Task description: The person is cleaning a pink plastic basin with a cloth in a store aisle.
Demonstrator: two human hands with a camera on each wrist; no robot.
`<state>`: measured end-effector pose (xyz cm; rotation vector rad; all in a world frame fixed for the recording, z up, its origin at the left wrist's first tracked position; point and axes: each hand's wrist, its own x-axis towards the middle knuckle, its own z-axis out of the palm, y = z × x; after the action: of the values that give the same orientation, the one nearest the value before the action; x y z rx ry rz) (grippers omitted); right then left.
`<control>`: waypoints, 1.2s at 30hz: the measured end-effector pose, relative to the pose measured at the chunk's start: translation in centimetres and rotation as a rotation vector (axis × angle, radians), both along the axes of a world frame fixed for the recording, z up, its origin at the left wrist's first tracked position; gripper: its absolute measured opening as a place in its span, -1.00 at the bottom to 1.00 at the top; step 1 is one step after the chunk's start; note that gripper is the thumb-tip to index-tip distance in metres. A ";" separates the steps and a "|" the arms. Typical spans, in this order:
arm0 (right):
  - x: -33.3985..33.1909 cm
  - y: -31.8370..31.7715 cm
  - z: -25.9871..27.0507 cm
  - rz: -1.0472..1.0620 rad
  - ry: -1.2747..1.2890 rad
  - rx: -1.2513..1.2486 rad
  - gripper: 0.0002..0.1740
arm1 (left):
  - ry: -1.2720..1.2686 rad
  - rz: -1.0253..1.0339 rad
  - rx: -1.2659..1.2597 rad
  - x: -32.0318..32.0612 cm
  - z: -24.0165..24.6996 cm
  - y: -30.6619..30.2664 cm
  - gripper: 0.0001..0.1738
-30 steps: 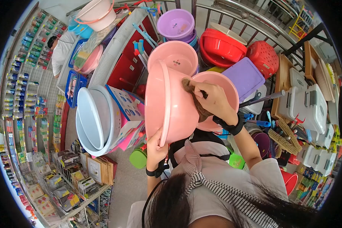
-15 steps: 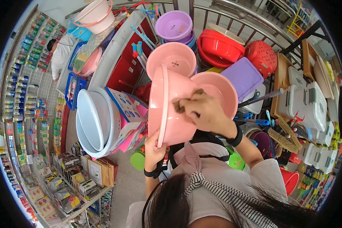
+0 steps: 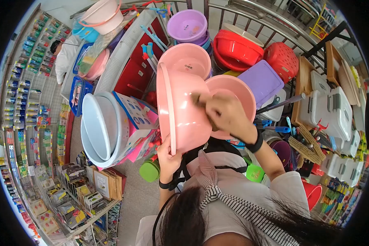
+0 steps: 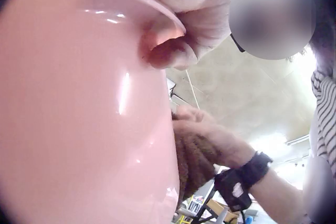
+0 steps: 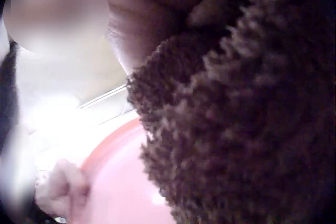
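A pink plastic basin [image 3: 186, 112] is tipped on its side in front of the chest, its rim toward the left. My left hand [image 3: 169, 158] grips the rim at its near end; in the left wrist view the fingertips [image 4: 170, 58] curl over that edge. A brown cloth [image 3: 197, 99] is bunched in my right hand [image 3: 231, 119], against the basin's outer wall. Fuzzy pile of the cloth [image 5: 247, 124] fills much of the right wrist view. Behind the held basin stand two more pink basins, one farther back [image 3: 188, 57] and one to the right [image 3: 238, 92].
Light blue tubs [image 3: 96, 131] stand on patterned boxes to the left. Purple basins [image 3: 187, 26], red basins [image 3: 238, 49] and a purple lid [image 3: 261, 82] lie beyond. Lidded white boxes [image 3: 328, 115] line the right, goods shelves [image 3: 33, 90] the left, where another person [image 3: 67, 57] is.
The right hand has moved with the cloth back and forth across the basin's outer wall, its grip shifting. The basin has moved slightly left and up in the head view, still held by the left hand.
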<state>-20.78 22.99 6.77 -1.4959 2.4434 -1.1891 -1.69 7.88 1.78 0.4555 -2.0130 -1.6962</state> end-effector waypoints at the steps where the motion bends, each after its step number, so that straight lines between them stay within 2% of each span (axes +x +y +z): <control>1: -0.8 0.1 -0.2 -0.140 -0.071 0.086 -0.88 | -0.021 -0.047 0.016 0.3 0.5 -0.1 -0.26; 3: -1.0 0.1 -0.3 -0.167 -0.065 0.007 -0.90 | -0.040 -0.091 0.029 0.4 0.8 -0.3 -0.26; 5: 0.3 0.3 -0.5 -0.001 0.093 -0.058 -0.88 | -0.012 -0.044 0.063 0.5 0.6 -0.4 -0.28; 6: 1.3 1.0 -1.0 0.118 0.070 -0.094 -0.82 | -0.012 -0.041 0.062 0.6 0.5 -0.4 -0.28; 7: 2.4 1.4 -1.9 0.160 0.051 -0.043 -0.82 | 0.010 0.015 0.168 0.5 0.2 -0.5 -0.30; 8: 3.3 1.6 -2.6 0.153 0.030 -0.080 -0.84 | 0.033 0.070 0.274 0.4 0.0 -0.6 -0.31; 9: 3.7 1.6 -2.8 0.144 0.008 -0.117 -0.86 | 0.035 0.069 0.273 0.4 -0.4 -0.6 -0.31; 13: 0.9 0.9 -2.9 0.072 -0.037 -0.190 -0.87 | -0.013 0.016 0.044 0.9 -0.7 -0.7 -0.34; 15: -0.3 0.3 -1.3 -0.148 -0.066 -0.127 -0.86 | -0.057 -0.021 -0.052 1.0 -0.5 -0.9 -0.34; 16: -0.4 -0.4 -0.4 -0.257 -0.091 -0.124 -0.93 | -0.044 -0.050 -0.082 1.0 -0.4 -0.9 -0.33; 18: -0.4 -1.1 0.7 -0.243 -0.046 -0.156 -0.92 | -0.031 -0.076 -0.114 0.7 -0.2 -0.8 -0.32; 20: -0.3 -1.7 0.6 -0.220 0.065 -0.174 -0.79 | 0.041 -0.117 -0.272 -0.3 0.4 -0.4 -0.28; 21: 0.1 -2.0 1.0 -0.219 0.065 -0.174 -0.79 | 0.077 -0.137 -0.351 -0.6 0.8 -0.3 -0.27; 23: 1.0 -2.1 2.1 -0.122 -0.123 -0.332 -0.77 | -0.013 -0.173 -0.313 -0.7 1.1 0.1 -0.25; 24: 1.3 -1.8 2.3 -0.147 -0.270 -0.227 -0.74 | -0.016 -0.180 -0.328 -0.8 1.0 0.2 -0.24; 25: 1.1 -1.9 2.0 -0.144 -0.271 -0.228 -0.74 | -0.018 -0.189 -0.342 -0.8 0.8 0.2 -0.23; 27: 0.4 -2.2 1.2 -0.021 -0.577 -0.458 -0.71 | -0.016 -0.211 -0.327 -0.7 0.6 -0.2 -0.22; 29: 0.2 -1.7 1.6 -0.018 -0.603 -0.416 -0.65 | -0.012 -0.228 -0.313 -0.6 0.5 -0.7 -0.21; 31: 0.3 -1.4 1.7 -0.002 -0.732 -0.365 -0.62 | -0.135 -0.305 -0.281 -0.4 0.4 -1.4 -0.20; 36: 0.4 -1.6 1.3 -0.029 -0.727 -0.366 -0.56 | -0.188 -0.334 -0.280 -0.4 0.1 -2.0 -0.21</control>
<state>-20.34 21.41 8.06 -0.8347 1.8248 -1.8476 -2.10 5.84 1.91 0.1947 -2.5346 -1.5612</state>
